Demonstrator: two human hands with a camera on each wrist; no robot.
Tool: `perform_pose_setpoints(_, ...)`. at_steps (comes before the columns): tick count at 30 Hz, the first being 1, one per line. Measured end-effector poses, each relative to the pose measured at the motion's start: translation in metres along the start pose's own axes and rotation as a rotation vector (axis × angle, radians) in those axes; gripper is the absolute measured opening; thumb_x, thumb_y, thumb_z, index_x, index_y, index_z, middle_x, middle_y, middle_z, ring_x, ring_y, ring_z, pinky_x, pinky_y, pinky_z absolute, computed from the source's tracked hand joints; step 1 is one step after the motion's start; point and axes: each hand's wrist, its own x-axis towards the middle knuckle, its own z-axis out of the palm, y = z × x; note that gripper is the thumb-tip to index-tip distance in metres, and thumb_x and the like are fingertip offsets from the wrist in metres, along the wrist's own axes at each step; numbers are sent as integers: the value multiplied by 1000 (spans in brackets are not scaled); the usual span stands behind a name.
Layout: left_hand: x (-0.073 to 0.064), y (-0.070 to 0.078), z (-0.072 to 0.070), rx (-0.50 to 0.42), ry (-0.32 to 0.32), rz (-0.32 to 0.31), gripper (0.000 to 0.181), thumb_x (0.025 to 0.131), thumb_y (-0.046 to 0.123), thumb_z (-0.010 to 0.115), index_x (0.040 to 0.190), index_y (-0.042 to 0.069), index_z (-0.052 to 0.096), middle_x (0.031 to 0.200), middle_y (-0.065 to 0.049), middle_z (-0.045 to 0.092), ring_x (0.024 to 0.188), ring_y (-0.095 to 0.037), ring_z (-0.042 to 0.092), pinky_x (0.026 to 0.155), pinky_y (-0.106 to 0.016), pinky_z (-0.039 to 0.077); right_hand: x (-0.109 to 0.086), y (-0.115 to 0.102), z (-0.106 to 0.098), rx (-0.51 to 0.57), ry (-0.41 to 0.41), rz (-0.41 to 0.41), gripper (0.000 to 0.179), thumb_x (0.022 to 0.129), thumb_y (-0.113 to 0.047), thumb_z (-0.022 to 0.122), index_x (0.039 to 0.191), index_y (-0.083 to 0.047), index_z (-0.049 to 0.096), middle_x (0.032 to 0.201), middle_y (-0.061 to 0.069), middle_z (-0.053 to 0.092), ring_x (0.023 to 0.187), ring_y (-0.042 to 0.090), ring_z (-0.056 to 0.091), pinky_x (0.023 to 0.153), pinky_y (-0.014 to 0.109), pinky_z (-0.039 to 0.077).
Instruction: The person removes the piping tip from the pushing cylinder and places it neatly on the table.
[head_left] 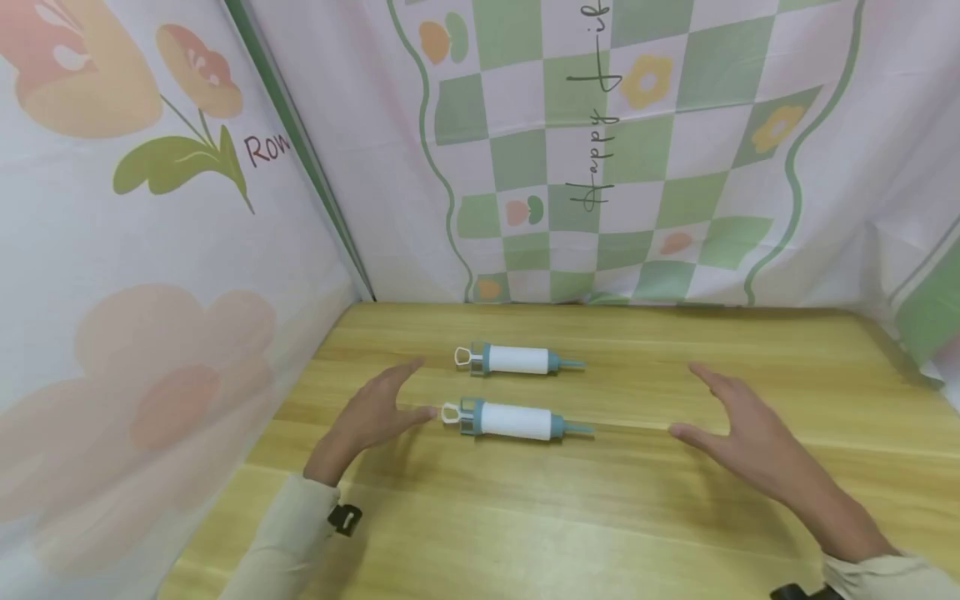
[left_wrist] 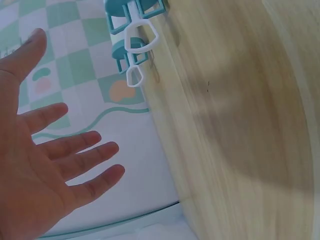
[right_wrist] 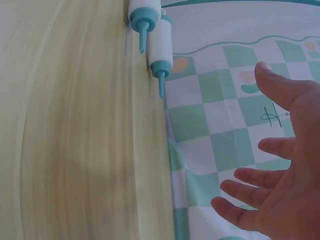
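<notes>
W/ L hand [head_left: 370, 414] & R hand [head_left: 753, 442] both empty, fingers [left_wrist: 82, 162] spread wide, we'd best grip near syringe [head_left: 491, 418] by barrel [head_left: 521, 422], not nozzle [head_left: 578, 429].

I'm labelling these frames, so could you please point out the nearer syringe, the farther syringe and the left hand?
Nearer syringe [head_left: 515, 421], head view: its white barrel.
Farther syringe [head_left: 518, 359], head view: its white barrel.
Left hand [head_left: 372, 413], head view: the middle, near the thumb's base.
</notes>
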Motion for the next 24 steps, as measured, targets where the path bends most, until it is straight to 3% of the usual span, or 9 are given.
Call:
perform_pose_setpoints(4, 2, -3, 3, -27, 9, 14, 84, 89, 43, 75, 154, 7, 36, 155, -15, 38, 140, -40, 35, 111, -58, 31, 1, -2, 5, 34, -5, 5, 89, 92, -33, 74, 155, 4, 23, 144, 39, 34, 118, 58, 42, 87, 74, 39)
perform_pose_setpoints(8, 5, -6, 6, -57, 21, 17, 84, 88, 42, 77, 154, 8, 37, 155, -14, 39, 140, -39, 36, 111, -58, 31, 2, -3, 9, 96, -27, 10, 87, 93, -30, 72, 155, 4, 22, 145, 39, 33, 121, 58, 41, 90, 71, 41)
perform_pose_setpoints(24, 16, -17, 23, -219, -24, -16, 82, 85, 30, 81, 153, 11, 40, 154, -12, 41, 132, -41, 45, 102, -59, 42, 11, -8, 23, 279, -119, 73, 76, 100, -31, 62, 157, -2, 21, 146, 36, 36, 124, 56, 44, 88, 65, 48)
